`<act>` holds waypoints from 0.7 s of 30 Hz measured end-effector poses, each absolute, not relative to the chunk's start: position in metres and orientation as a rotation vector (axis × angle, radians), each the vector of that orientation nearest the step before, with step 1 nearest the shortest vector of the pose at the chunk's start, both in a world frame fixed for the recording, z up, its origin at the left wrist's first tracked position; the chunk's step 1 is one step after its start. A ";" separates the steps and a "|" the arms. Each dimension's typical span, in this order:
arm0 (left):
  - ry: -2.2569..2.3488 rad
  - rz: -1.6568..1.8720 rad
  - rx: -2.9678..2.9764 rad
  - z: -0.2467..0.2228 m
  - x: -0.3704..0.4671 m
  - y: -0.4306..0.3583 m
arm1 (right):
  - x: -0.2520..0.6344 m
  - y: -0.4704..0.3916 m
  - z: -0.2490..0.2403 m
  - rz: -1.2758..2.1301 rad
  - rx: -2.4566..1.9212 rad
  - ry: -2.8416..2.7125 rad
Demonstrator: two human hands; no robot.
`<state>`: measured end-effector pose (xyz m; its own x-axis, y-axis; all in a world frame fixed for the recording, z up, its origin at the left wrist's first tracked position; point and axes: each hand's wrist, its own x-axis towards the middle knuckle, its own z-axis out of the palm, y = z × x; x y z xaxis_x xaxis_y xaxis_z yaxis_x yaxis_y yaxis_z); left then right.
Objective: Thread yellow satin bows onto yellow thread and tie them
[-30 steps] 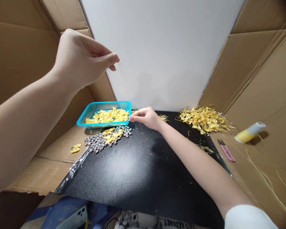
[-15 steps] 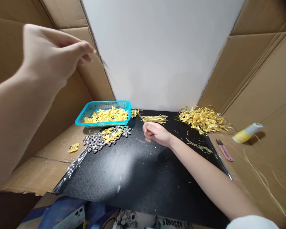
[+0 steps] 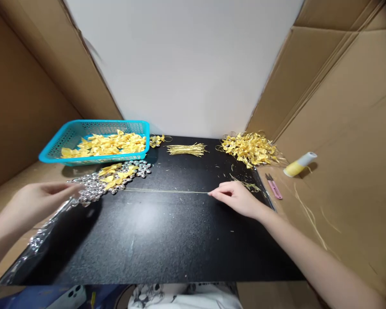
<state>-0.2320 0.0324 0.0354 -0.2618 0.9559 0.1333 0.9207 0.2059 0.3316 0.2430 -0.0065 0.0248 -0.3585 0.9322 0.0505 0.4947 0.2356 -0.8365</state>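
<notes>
I have my right hand (image 3: 209,194) pinching a pale thread (image 3: 167,191), stretched across the middle of the black surface (image 3: 180,244); my left hand (image 3: 81,188), fingertips narrow and blurred, is by the silver beads (image 3: 94,187) near the left edge, and I cannot tell whether it grips anything; dark marks on the printed cloth (image 3: 180,297) below the near edge are too cut off to read; a blue basket (image 3: 147,137) hides the far left corner; yellow bows (image 3: 249,148) heap at the far right; pink snips (image 3: 275,189) lie beyond the right edge.
</notes>
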 end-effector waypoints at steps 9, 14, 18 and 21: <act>1.743 0.014 2.417 0.031 -0.220 0.037 | 0.243 -0.021 0.013 0.572 -1.297 -1.831; 1.552 -0.075 2.856 0.037 -0.217 0.047 | 0.256 -0.015 0.031 0.523 -1.319 -1.822; 1.288 0.612 2.837 0.052 -0.142 0.026 | 0.248 -0.011 0.043 0.525 -1.220 -1.943; 0.964 0.732 2.317 0.057 -0.055 0.012 | 0.232 -0.005 0.050 0.501 -1.138 -2.034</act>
